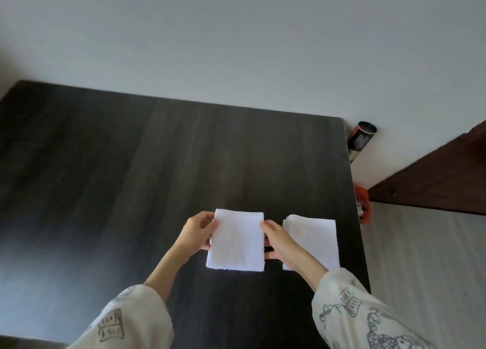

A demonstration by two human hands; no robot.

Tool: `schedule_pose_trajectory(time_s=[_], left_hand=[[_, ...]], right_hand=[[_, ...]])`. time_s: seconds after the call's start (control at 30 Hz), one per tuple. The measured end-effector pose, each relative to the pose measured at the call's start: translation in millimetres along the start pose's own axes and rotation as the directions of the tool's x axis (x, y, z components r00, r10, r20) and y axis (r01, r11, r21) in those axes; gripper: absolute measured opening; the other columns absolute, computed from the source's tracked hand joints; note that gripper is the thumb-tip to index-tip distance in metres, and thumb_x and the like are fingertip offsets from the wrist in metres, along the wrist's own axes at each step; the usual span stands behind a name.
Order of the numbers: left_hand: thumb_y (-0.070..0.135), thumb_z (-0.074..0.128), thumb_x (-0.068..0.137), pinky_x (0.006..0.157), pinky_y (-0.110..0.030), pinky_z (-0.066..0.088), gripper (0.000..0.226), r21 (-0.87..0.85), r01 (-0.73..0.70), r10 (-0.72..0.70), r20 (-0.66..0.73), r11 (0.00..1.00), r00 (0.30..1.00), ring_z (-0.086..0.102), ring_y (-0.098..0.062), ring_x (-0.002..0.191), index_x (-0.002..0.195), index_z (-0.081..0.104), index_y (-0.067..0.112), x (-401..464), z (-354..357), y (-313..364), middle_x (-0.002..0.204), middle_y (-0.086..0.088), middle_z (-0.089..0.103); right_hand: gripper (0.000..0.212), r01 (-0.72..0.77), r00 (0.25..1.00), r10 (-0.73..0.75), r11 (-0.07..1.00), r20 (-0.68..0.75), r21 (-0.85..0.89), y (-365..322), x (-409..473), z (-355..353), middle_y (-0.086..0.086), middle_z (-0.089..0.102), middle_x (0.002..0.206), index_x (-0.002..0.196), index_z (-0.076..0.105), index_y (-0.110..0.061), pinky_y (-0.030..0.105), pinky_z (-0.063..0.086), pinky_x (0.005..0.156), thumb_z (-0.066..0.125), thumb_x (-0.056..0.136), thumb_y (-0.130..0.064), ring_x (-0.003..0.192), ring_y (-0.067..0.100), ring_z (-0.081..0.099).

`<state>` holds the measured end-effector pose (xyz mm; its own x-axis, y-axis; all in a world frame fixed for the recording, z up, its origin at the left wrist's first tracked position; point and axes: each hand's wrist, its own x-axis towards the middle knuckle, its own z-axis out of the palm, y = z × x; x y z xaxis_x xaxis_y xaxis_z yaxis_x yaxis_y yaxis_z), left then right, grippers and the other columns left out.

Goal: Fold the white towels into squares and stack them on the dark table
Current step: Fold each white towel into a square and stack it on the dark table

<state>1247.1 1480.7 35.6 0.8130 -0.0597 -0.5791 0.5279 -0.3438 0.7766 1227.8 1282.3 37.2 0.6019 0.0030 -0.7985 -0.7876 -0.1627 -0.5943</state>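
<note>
folded white towel (236, 241) held above the dark tabletop (131, 178), near its 5 o'clock quarter. left hand (198, 230) grips the towel's left edge, thumb on top, fingers curled under. right hand (276, 241) grips the right edge the same way, fingers wrapped beneath. the two hands stand apart, one towel-width between them. the towel's near edge is fuzzy and hangs level; its far corners are square.

just beside it, at 3 o'clock, a stack of folded white towels (315, 241) lies flat on the tabletop, its near left corner hidden behind the right wrist. the stack's right side sits near the tabletop's right edge but does not overhang it.

open room: a wide bare run of dark woodgrain from 9 o'clock round to 12 o'clock, reaching the pale wall (236, 46) at the far edge.

off the tabletop's right edge: a dark cylinder (361, 138) at 2 o'clock, leaning at the wall, with a label panel of white print too small to read. below it a red-orange object (364, 204) at 3 o'clock, partly hidden by the edge. a dark brown wooden surface (434, 178) beyond.

cream sleeves (131, 319) bear line-drawn prints; no writing readable.
</note>
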Motion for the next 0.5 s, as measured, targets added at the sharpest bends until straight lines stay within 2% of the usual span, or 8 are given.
schedule_pose_trajectory(time_s=[0.13, 0.2, 0.27, 0.33, 0.4, 0.5], left_hand=[[0.015, 0.05, 0.094, 0.063, -0.033, 0.059, 0.017, 0.089, -0.012, 0.015, -0.035, 0.996, 0.999, 0.066, -0.025, 0.087, 0.109, 0.058, 0.012, 12, 2, -11, 0.098, -0.01, 0.065], [0.015, 0.05, 0.094, 0.06, -0.028, 0.058, 0.02, 0.132, -0.01, 0.016, -0.046, 0.991, 0.999, 0.066, -0.023, 0.088, 0.112, 0.058, 0.011, 17, 4, -16, 0.1, -0.009, 0.065], [0.016, 0.051, 0.094, 0.057, -0.025, 0.056, 0.022, 0.151, -0.007, 0.014, -0.045, 0.988, 0.999, 0.065, -0.023, 0.089, 0.114, 0.058, 0.01, 21, 6, -21, 0.101, -0.009, 0.064], [0.017, 0.052, 0.093, 0.057, -0.025, 0.056, 0.022, 0.167, 0.004, 0.005, -0.049, 0.986, 0.999, 0.065, -0.025, 0.09, 0.114, 0.058, 0.011, 24, 8, -24, 0.102, -0.009, 0.064], [0.017, 0.052, 0.093, 0.058, -0.028, 0.057, 0.022, 0.178, 0.007, 0.003, -0.057, 0.984, 0.998, 0.064, -0.026, 0.091, 0.113, 0.058, 0.011, 26, 10, -26, 0.102, -0.009, 0.063], [0.016, 0.053, 0.092, 0.059, -0.032, 0.058, 0.018, 0.183, 0.002, 0.014, -0.084, 0.983, 0.996, 0.063, -0.027, 0.089, 0.108, 0.059, 0.013, 27, 10, -28, 0.1, -0.01, 0.063]], right_hand=[[0.025, 0.015, 0.998, -0.02, 0.998, -0.067, -0.067, 2, 4, 5, 0.004, 0.053, 0.121, 0.122, 0.043, -0.02, 0.036, 0.051, 0.085, 0.034, 0.101, -0.03, 0.111, 0.02, 0.054], [0.026, 0.033, 0.991, -0.052, 0.989, -0.122, -0.147, 5, 8, 8, 0.005, 0.053, 0.124, 0.123, 0.044, -0.018, 0.034, 0.053, 0.081, 0.035, 0.1, -0.027, 0.109, 0.019, 0.055], [0.027, 0.048, 0.982, -0.085, 0.976, -0.167, -0.214, 9, 11, 9, 0.004, 0.054, 0.122, 0.125, 0.044, -0.018, 0.03, 0.053, 0.076, 0.036, 0.1, -0.025, 0.101, 0.016, 0.055], [0.026, 0.066, 0.972, -0.119, 0.965, -0.201, -0.253, 11, 12, 10, 0.003, 0.056, 0.115, 0.124, 0.045, -0.017, 0.032, 0.055, 0.078, 0.037, 0.1, -0.023, 0.094, 0.014, 0.056], [0.026, 0.074, 0.961, -0.15, 0.95, -0.234, -0.305, 13, 14, 12, 0.001, 0.056, 0.108, 0.124, 0.044, -0.016, 0.035, 0.056, 0.082, 0.037, 0.099, -0.022, 0.088, 0.013, 0.056], [0.027, 0.069, 0.941, -0.194, 0.911, -0.275, -0.407, 14, 17, 14, 0.001, 0.054, 0.099, 0.124, 0.045, -0.014, 0.03, 0.055, 0.079, 0.038, 0.099, -0.021, 0.076, 0.008, 0.052]])
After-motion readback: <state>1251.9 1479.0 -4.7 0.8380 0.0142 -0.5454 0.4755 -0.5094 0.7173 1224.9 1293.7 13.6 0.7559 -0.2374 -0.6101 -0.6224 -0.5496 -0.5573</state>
